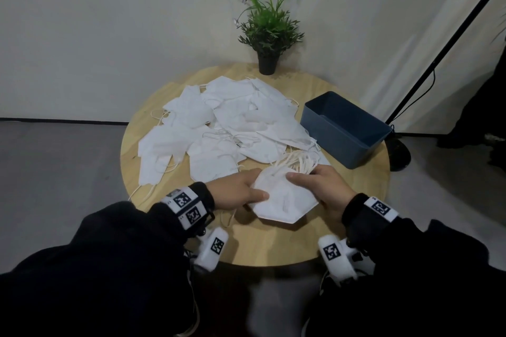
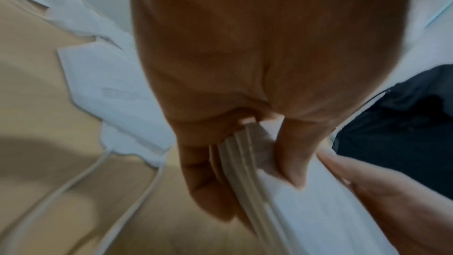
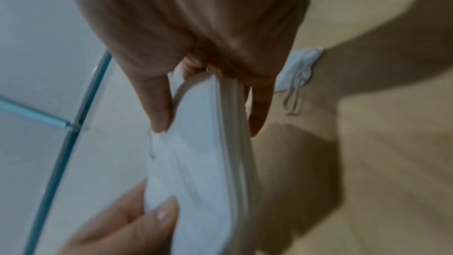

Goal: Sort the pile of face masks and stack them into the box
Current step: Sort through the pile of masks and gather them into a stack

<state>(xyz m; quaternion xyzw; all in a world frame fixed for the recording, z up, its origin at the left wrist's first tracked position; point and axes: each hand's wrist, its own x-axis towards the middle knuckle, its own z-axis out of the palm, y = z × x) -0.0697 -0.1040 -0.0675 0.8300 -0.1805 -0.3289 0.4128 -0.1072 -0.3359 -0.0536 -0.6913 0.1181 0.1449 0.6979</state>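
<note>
Both hands, left hand [image 1: 237, 191] and right hand [image 1: 321, 188], pinch a small mask stack [image 1: 282, 200] (several layers), while the blue box [image 1: 345, 128] looks empty and the loose pile [image 1: 219, 123] still covers the surface [image 1: 342, 213].

A round wooden table [image 1: 273, 243] carries a loose pile of white face masks [image 1: 219, 123] at its middle; right of the pile sits a dark blue box [image 1: 353, 150], seemingly holding nothing, and behind the pile a potted plant [image 1: 267, 35]
</note>
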